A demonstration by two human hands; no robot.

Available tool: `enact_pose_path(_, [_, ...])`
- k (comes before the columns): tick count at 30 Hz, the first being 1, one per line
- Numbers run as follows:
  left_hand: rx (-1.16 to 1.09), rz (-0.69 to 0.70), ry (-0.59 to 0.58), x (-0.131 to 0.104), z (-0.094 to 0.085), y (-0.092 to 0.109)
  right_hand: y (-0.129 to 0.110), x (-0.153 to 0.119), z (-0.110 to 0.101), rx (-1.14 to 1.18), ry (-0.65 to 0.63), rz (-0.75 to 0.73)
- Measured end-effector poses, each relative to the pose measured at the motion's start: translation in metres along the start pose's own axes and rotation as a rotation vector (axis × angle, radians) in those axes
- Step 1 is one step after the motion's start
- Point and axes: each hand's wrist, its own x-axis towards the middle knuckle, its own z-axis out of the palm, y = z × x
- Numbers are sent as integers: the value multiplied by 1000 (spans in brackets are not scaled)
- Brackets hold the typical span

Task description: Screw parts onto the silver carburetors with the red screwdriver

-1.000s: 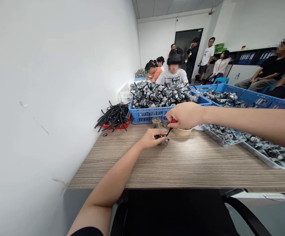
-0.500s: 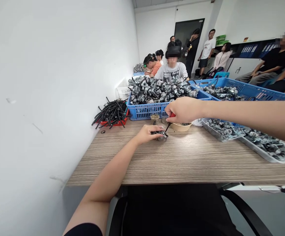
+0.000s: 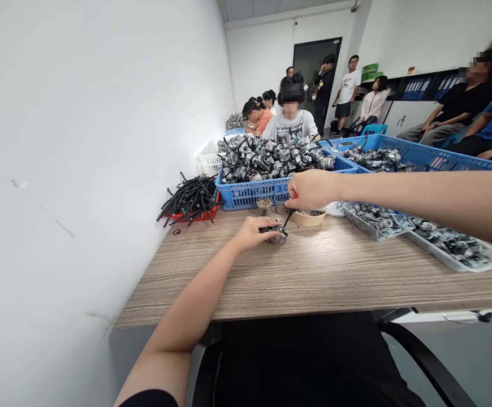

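My left hand (image 3: pixel 252 232) is closed around a small metal part (image 3: pixel 278 236), grey and black, held low at the table top. It looks like a carburetor, though the fingers cover much of it. Wrapped around the red handle of a screwdriver (image 3: pixel 289 217) is my right hand (image 3: pixel 309 189), up and to the right of the part. The dark shaft slants down, and its tip meets the right side of the part. Just behind stand a clear cup of small brass pieces (image 3: pixel 264 204) and a tan bowl (image 3: pixel 309 219) with small metal pieces.
A blue crate (image 3: pixel 246 195) heaped with similar metal parts stands at the back. Black hoses (image 3: pixel 190 198) fill a red tray by the left wall. Clear trays of metal pieces (image 3: pixel 379 221) and a larger blue crate (image 3: pixel 424 148) are to the right. A person (image 3: pixel 290 121) sits opposite.
The camera view has shifted slightly. My right hand, with the screwdriver, has changed its angle a little over the part; my left hand keeps its hold.
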Motion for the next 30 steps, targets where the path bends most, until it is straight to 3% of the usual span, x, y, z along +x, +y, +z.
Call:
enact_pose_path(12, [51, 4, -26, -4, -6, 4, 4, -36, 28, 85, 136, 62])
enact_pose_path(16, [71, 10, -13, -5, -4, 4, 19, -49, 24, 71, 172, 59])
enact_pose_path(20, [86, 17, -7, -5, -3, 2, 43, -65, 27, 145, 302, 73])
enact_pose_path(24, [86, 29, -6, -5, -3, 2, 62, -86, 66, 342, 409, 81])
enact_pose_path(26, [84, 34, -2, -6, -3, 2, 65, -95, 99, 438, 480, 145])
enact_pose_path(30, [85, 34, 10, -7, -1, 3, 61, -111, 171, 782, 744, 364])
